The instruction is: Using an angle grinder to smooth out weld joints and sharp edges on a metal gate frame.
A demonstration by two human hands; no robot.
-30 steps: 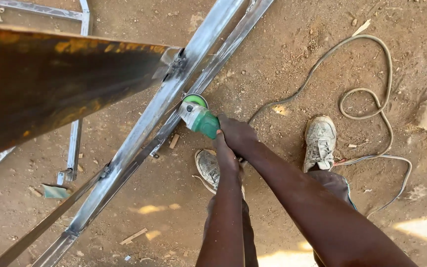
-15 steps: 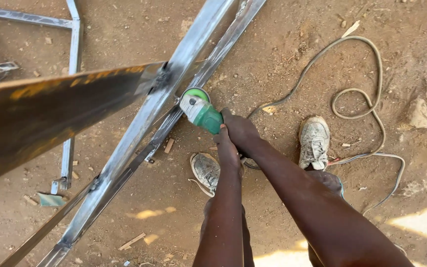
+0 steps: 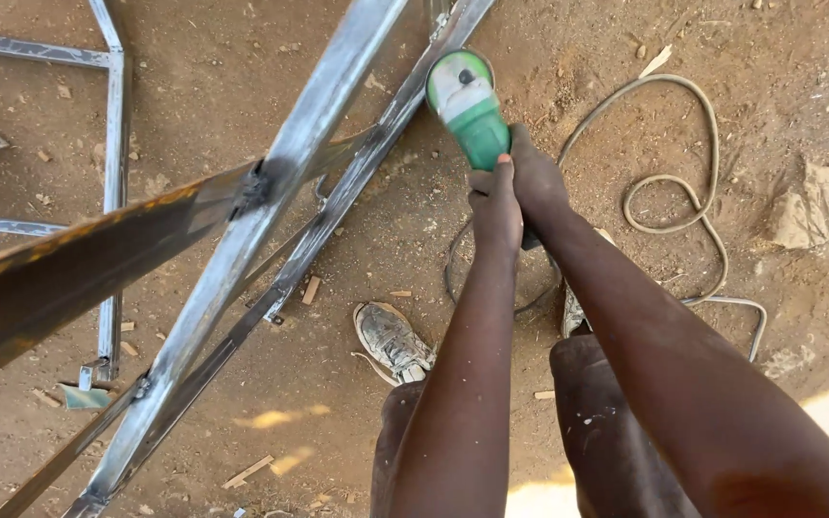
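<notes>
Both of my hands grip a green angle grinder (image 3: pixel 470 105). My left hand (image 3: pixel 497 206) wraps the body from the near side and my right hand (image 3: pixel 535 177) clasps it just beside. The grinder's round head rests against the lower of two long steel bars (image 3: pixel 390 115) of a welded metal frame. The upper shiny bar (image 3: pixel 271 201) runs diagonally from top centre to bottom left, and a rusty flat bar (image 3: pixel 79 259) joins it from the left.
A pale power cable (image 3: pixel 693 192) loops over the dirt ground on the right. My worn shoe (image 3: pixel 390 338) stands below the frame. A second steel frame (image 3: pixel 112 144) lies at the left. Wood chips and a stone (image 3: pixel 813 201) are scattered about.
The grinder and both hands have moved up along the lower bar, away from me. The view has shifted, so the frame and shoes appear lower.
</notes>
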